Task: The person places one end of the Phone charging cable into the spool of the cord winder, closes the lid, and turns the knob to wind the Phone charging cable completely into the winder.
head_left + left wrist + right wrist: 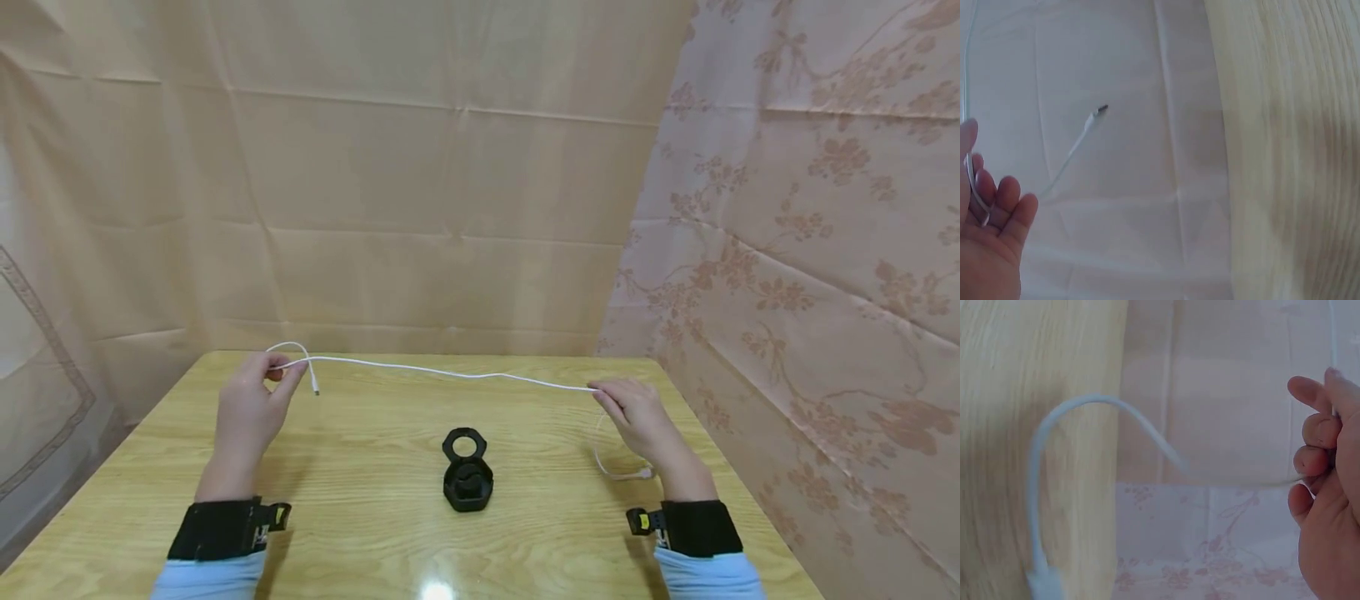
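Note:
A white charging cable (468, 376) stretches nearly straight between my two hands above the table. My left hand (251, 407) pinches it between thumb and fingers, and a short looped end hangs past it with a slim metal-tipped plug (315, 387). That plug (1093, 119) points away from the palm in the left wrist view. My right hand (637, 417) grips the other part with curled fingers. From its underside the cable's tail (1034, 481) bends down to a bulkier white connector (1045, 584).
Between the forearms, a small black octagonal case (468, 492) lies on the wooden table (360, 533), with its ring-shaped lid (465, 433) folded out behind. A beige curtain (420, 183) hangs behind the table; a flowered cloth (817, 250) hangs along the right.

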A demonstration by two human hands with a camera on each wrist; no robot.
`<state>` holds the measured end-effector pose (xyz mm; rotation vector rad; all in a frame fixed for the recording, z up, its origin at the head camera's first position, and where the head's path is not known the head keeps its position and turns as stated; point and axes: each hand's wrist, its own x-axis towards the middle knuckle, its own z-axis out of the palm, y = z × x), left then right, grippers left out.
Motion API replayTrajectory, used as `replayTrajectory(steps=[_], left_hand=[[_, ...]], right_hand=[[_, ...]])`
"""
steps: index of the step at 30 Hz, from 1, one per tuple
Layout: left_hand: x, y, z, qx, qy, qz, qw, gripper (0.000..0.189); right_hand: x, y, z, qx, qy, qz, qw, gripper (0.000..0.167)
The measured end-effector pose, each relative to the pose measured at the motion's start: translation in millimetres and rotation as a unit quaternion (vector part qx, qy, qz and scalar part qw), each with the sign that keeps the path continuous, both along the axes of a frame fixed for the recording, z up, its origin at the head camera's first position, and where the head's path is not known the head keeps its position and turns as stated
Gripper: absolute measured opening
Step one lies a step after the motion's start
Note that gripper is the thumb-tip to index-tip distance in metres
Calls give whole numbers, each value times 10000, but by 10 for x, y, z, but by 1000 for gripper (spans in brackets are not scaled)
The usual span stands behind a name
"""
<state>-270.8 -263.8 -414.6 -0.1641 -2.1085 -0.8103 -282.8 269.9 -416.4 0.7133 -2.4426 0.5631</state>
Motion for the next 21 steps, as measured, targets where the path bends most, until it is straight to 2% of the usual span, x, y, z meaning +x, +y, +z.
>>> replayTrajectory(steps=[3,6,9,15,18,21], left_hand=[[-12,-50,-13,285,71,222,9993,23],[-30,-78,-26,481,67,391,9981,24],[-24,-113,-28,735,-69,633,9953,28],[12,-249,-13,1289,-567,1134,9835,40],[29,-319,-9,1379,-652,1286,9799,41],[41,-373,-4,1470,-679,1400,9768,42]], right_hand=[[12,28,-17,100,-421,-160,9989,28],[17,51,-31,97,-586,-231,9980,30],[6,73,-38,45,-517,-189,9985,29],[3,165,-16,-204,-464,-235,9984,31],[5,213,-6,-374,-369,-257,9983,27],[-5,253,-4,-500,-92,-231,9984,19]])
